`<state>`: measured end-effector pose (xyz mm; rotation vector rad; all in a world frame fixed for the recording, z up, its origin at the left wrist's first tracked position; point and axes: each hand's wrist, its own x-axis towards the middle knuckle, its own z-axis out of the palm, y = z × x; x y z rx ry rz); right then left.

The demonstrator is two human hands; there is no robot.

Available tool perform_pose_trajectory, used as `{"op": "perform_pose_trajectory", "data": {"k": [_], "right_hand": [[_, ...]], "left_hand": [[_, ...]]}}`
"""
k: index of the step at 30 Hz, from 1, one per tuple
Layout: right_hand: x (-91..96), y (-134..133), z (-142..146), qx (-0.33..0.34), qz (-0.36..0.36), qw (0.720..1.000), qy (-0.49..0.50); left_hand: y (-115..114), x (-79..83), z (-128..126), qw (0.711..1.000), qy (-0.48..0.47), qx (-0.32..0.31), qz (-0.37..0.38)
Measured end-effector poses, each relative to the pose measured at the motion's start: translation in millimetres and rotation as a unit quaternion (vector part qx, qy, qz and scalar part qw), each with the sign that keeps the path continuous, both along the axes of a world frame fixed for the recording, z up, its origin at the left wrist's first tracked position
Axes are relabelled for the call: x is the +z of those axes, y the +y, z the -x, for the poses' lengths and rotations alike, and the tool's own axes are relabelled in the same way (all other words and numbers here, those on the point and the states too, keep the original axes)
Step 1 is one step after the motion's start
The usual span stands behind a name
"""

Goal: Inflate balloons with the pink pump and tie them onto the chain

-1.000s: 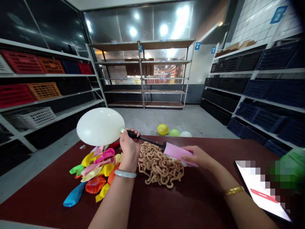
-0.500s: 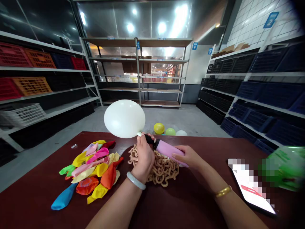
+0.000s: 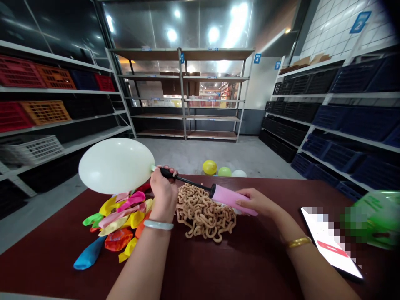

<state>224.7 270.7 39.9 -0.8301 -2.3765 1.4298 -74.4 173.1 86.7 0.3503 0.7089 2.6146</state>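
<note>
A hand balloon pump with a pink barrel (image 3: 229,197) and a black nozzle end spans the space between my hands. My left hand (image 3: 163,187) is closed round the black end, where the neck of an inflated white balloon (image 3: 117,166) sits. My right hand (image 3: 254,202) grips the pink barrel. The black rod shows between the two parts. Below the pump lies a heap of brown, curly snack-like pieces (image 3: 206,214). Flat balloons in several colours, among them a pink balloon (image 3: 133,201) and a blue balloon (image 3: 89,253), lie left of my left wrist.
On the right of the dark red table (image 3: 243,266) lie a phone (image 3: 333,246) and a green plastic bag (image 3: 376,218). Beyond the far edge, inflated balloons (image 3: 209,167) rest on the floor. Shelves with crates (image 3: 46,112) line both sides.
My left hand has moved left with the white balloon and the black end, drawing the pump's rod out. The balloon looks larger. My right hand has shifted slightly right.
</note>
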Motion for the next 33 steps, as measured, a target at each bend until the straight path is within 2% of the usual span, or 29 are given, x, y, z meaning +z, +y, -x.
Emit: {"op": "perform_pose_trajectory", "data": {"k": [3,7,10,13,18,23,27,30,33], "right_hand": [[0.7,-3.8,4.4,-0.014,-0.037,0.999,0.013],[1.8,-15.3,17.6,-0.037,-0.078,0.996,0.023],[4.0,-23.5,24.5,-0.054,-0.084,0.995,0.023],[4.4,-26.1,26.1,-0.057,-0.066,0.996,0.024],[-0.8,-18.7,22.2,-0.038,-0.031,0.998,0.047],[-2.4,-4.1,5.2,0.013,0.048,0.998,0.027],[0.3,1.8,-7.0,0.013,0.066,0.998,0.001],[2.3,-0.2,-7.6,0.016,0.062,0.998,-0.004],[3.3,-5.0,-2.0,0.002,0.052,0.999,0.008]], "left_hand": [[3.7,-4.6,-16.1,0.999,0.012,-0.024,-0.02],[9.7,-15.0,-56.6,0.995,0.021,-0.097,-0.004],[13.8,-24.2,-81.4,0.991,0.02,-0.131,0.018],[16.0,-29.1,-91.6,0.99,0.014,-0.138,0.031],[10.8,-19.6,-77.1,0.991,0.017,-0.131,0.025],[2.3,-3.9,-32.3,0.998,0.008,-0.062,0.012],[0.2,-1.3,-7.3,1.0,0.023,-0.017,0.005],[1.9,-3.9,-9.8,0.999,0.028,-0.015,-0.012],[5.9,-9.6,-28.8,0.999,0.02,-0.046,-0.014]]}}
